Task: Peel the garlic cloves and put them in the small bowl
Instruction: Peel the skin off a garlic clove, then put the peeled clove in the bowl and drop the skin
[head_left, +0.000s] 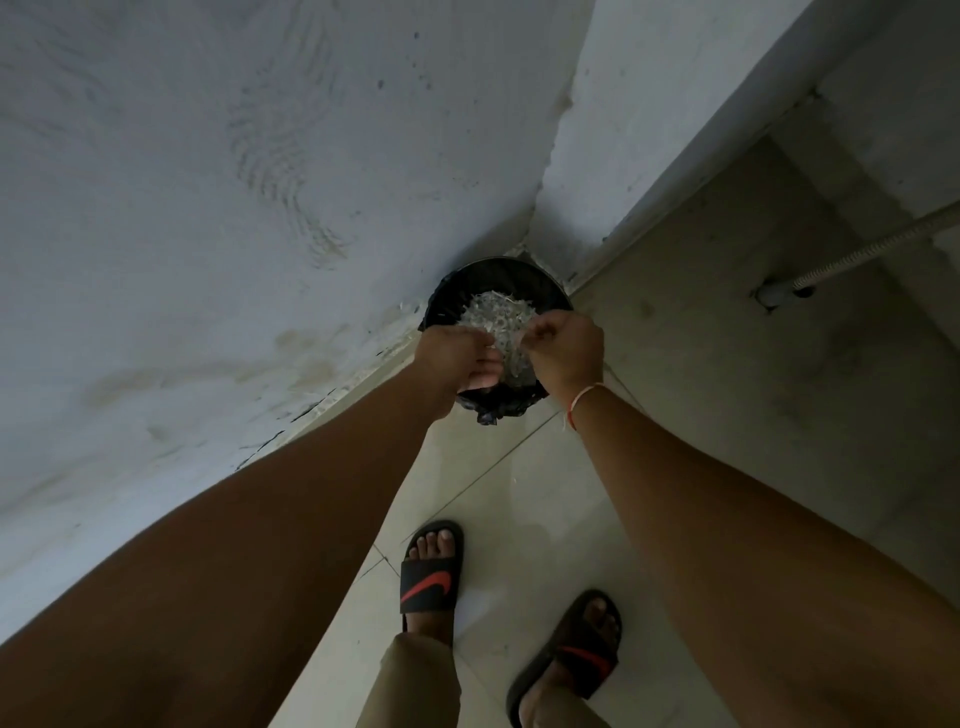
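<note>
A round black bag-lined bin of pale garlic skins is set in the corner of the cream tiled floor, against grey plaster walls. Above it, the left hand is held loosely curled; the right hand is curled, thin skins apparently pinched.

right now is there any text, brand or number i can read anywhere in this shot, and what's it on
No readable words or numbers anywhere.
Left slide: a red swoosh-shaped logo on the strap, no lettering.
Right slide: a red mark of the same kind, partly hidden, no lettering.
Bin, wall and floor: no labels or signs show.
</note>
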